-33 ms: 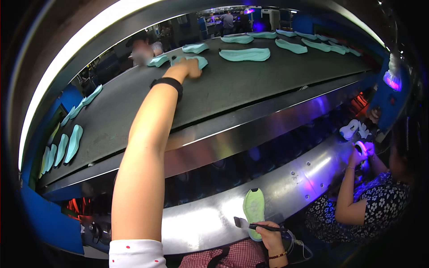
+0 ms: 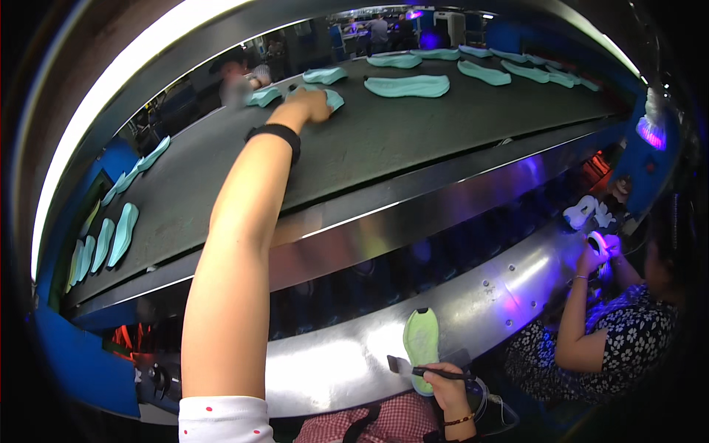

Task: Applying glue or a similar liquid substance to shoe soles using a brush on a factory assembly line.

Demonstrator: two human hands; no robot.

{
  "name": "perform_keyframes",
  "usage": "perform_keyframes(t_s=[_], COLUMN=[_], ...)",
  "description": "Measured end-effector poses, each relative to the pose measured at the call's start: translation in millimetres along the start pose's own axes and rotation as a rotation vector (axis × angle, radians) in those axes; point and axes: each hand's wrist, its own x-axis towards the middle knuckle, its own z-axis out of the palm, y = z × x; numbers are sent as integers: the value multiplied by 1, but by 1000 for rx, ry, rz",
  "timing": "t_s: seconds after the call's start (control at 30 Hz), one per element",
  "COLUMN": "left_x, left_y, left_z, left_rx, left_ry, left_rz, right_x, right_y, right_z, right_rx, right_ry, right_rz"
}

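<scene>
1. Head view, 11 o'clock: left hand [image 2: 314,107] curls over a teal sole [image 2: 336,100] on the belt [image 2: 354,148]; whether it grips, I cannot tell.
2. Five o'clock: right hand [image 2: 447,384] holds a brush [image 2: 433,373] by its handle, probably keeping the bristles free, across a green sole [image 2: 422,336] lying on the ledge [image 2: 317,369].
3. Counted: one brush, one ledge sole, over ten teal soles.

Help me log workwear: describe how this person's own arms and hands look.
The left arm has a red-dotted white sleeve and a wide black wristband. The right wrist has a brown, beaded-looking bracelet. The left hand and right hand wear no gloves.
</scene>
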Motion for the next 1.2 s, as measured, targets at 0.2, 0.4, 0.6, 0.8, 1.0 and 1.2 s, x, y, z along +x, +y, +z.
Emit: perform_keyframes(t_s=[0.2, 0.4, 0.6, 0.8, 1.0, 1.2], left_x=[-72, -275, -441, -513, -533, -519], left_y=[-59, -93, -87, -62, 50, 91], left_z=[-9, -13, 38, 126, 209, 205], left_rx=[-208, -320, -1799, -2286, -2672, -3133], left_ry=[-59, 192, 1033, 347, -558, -416], left_rz=[278, 267, -371, -307, -231, -324], right_x=[0, -4, -12, -22, -24, -38], right_y=[-10, -14, -10, -11, 0, 23], right_z=[15, 18, 32, 56, 80, 129], right_rx=[-15, -10, -84, -108, -189, -430], right_ry=[6, 42, 78, 42, -100, -313], right_rz=[-23, -68, -92, -129, -73, -8])
